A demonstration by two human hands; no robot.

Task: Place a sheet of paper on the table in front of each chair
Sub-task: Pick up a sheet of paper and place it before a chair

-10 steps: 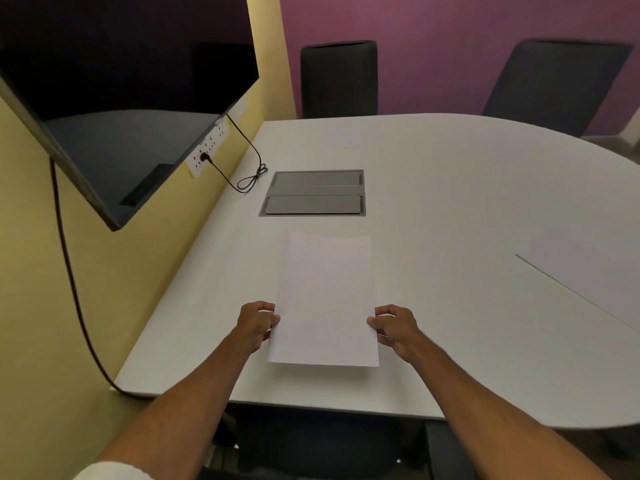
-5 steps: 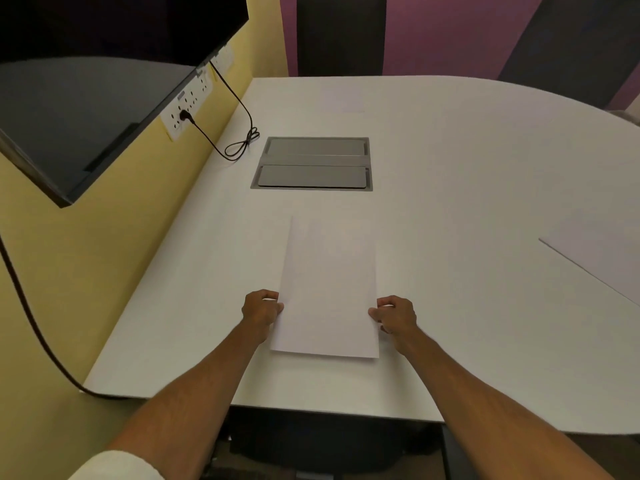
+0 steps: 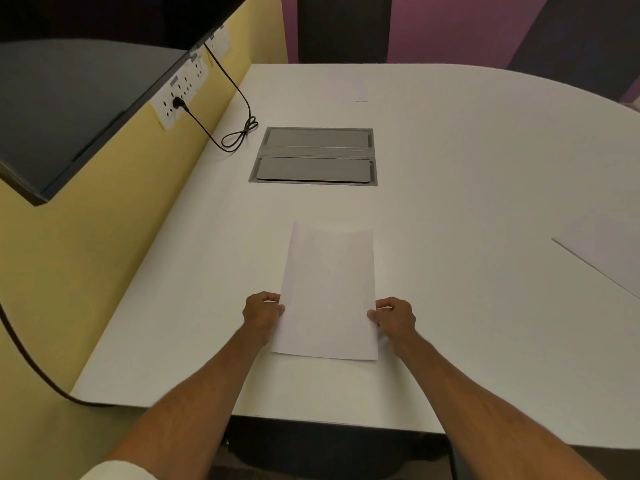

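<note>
A white sheet of paper (image 3: 329, 292) lies lengthwise on the white table (image 3: 467, 174), close to the near edge. My left hand (image 3: 261, 311) pinches its left edge and my right hand (image 3: 394, 315) pinches its right edge. A second sheet (image 3: 609, 251) lies at the right side of the table, cut off by the frame. A third, faint sheet (image 3: 349, 86) lies at the far side, before a dark chair (image 3: 343, 27). Another dark chair (image 3: 581, 39) stands at the far right.
A grey recessed cable box (image 3: 315, 155) sits in the table beyond the sheet. A black cable (image 3: 235, 133) runs from wall sockets (image 3: 180, 95) on the yellow wall onto the table. A dark screen (image 3: 86, 84) hangs at the left.
The view has tilted down and moved closer to the table. The sheet rests flatter on the table, and both hands keep their grip on its edges.
</note>
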